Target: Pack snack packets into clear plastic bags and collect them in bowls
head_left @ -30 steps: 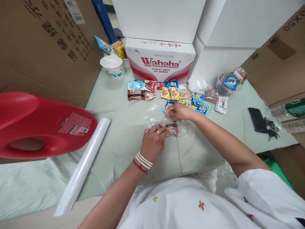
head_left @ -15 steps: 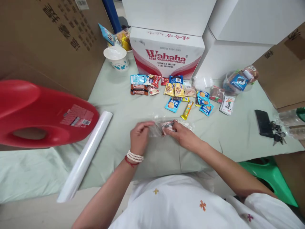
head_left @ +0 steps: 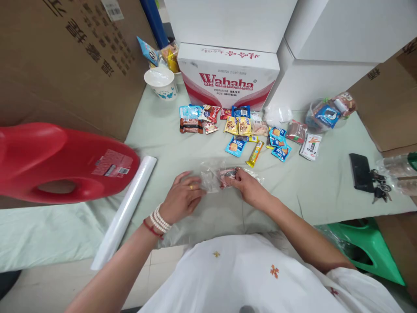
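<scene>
My right hand (head_left: 252, 187) pinches a small pinkish snack packet (head_left: 224, 177) between thumb and fingers, low over the cloth. Thin clear plastic wrap (head_left: 210, 177) surrounds the packet, its loose part spreading to the left. Beside that loose end is my left hand (head_left: 184, 195), palm down with bent, spread fingers and nothing visible in them. Its fingertips are close to the wrap; whether they touch it I cannot tell. Beyond the hands lie a yellow stick packet (head_left: 255, 154), a blue biscuit packet (head_left: 235, 147) and two yellow cookie packets (head_left: 244, 126).
A Wahaba-style white carton reading Wahaha (head_left: 228, 82) stands at the back. Left are a paper cup (head_left: 161, 84), a red jug (head_left: 81, 167) and a white roll (head_left: 125, 211). Rightward sit a filled plastic tub (head_left: 314, 119), a black phone (head_left: 361, 171) and keys (head_left: 382, 189).
My left hand has come away from the wrap's left end, moving left and toward me, its fingers spreading. My right hand keeps hold of the packet in nearly the same place.
</scene>
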A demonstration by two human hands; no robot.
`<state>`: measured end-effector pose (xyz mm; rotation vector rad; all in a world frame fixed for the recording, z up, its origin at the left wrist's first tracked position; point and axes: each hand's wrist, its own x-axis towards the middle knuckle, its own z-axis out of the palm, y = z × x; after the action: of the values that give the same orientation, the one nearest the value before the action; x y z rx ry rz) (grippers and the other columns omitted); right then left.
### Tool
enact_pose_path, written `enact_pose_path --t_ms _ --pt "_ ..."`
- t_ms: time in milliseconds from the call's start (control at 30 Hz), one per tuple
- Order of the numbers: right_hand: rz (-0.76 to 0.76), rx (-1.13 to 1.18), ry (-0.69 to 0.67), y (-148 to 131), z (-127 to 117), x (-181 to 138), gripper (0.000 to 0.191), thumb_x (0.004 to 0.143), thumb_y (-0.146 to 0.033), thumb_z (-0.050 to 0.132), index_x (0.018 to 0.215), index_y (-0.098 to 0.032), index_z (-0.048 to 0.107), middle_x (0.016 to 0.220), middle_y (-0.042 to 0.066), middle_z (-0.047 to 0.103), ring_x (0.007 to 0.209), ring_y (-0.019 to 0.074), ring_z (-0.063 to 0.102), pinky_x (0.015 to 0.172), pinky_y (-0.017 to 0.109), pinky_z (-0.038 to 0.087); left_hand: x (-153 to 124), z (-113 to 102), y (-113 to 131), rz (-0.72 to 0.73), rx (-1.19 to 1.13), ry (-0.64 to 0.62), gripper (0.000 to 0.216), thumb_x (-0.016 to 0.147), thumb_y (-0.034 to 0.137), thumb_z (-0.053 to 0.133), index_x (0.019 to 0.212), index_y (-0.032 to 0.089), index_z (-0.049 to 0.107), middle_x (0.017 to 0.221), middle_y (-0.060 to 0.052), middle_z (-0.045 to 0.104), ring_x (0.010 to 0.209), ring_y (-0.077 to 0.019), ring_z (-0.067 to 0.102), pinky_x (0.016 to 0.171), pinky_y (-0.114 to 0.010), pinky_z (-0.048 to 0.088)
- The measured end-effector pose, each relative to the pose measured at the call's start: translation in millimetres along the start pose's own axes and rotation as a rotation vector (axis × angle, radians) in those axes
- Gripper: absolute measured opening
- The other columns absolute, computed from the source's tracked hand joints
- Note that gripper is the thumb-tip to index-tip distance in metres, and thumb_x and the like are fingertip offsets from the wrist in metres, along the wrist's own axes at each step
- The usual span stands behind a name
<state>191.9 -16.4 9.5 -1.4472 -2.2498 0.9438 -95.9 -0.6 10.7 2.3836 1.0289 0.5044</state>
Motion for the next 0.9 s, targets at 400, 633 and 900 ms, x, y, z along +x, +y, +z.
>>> enact_pose_path --t_ms 400,633,900 --pt "-0.092 -0.052 0.005 0.3 -0.6 1.7 0.033 0.106 -0.032 0.043 0.127 -0.028 0.069 0.095 0.004 0.047 0.082 0.0186 0.042 0.071 0.027 0.035 80.0 16.3 -10.8 -0.462 -0.717 0.238 0.079 0.074 0.042 0.075 0.146 0.017 0.054 0.107 -0.01 0.075 0.11 -0.0257 0.066 0.104 -0.045 0.049" --pt "-0.09 -0.036 0.022 13.7 9.2 0.0 0.048 0.098 -0.01 0.044 0.136 -0.03 0.065 0.095 0.003 0.045 0.082 0.0177 0.042 0.072 0.026 0.037 25.9 -18.1 -16.5 -0.166 -0.447 0.041 0.02 0.082 0.033 0.066 0.064 0.028 0.075 0.08 -0.007 0.076 0.114 -0.0299 0.063 0.112 -0.052 0.042" --pt "-0.096 -0.046 0.042 14.5 14.8 -1.5 0.051 0.096 -0.009 0.041 0.135 -0.03 0.066 0.096 0.005 0.046 0.082 0.019 0.041 0.072 0.027 0.038 0.7 13.6 -10.9 -0.654 -0.186 0.502 0.038 0.094 0.047 0.047 0.11 0.021 0.068 0.141 -0.015 0.061 0.142 -0.0333 0.045 0.122 -0.061 0.028"
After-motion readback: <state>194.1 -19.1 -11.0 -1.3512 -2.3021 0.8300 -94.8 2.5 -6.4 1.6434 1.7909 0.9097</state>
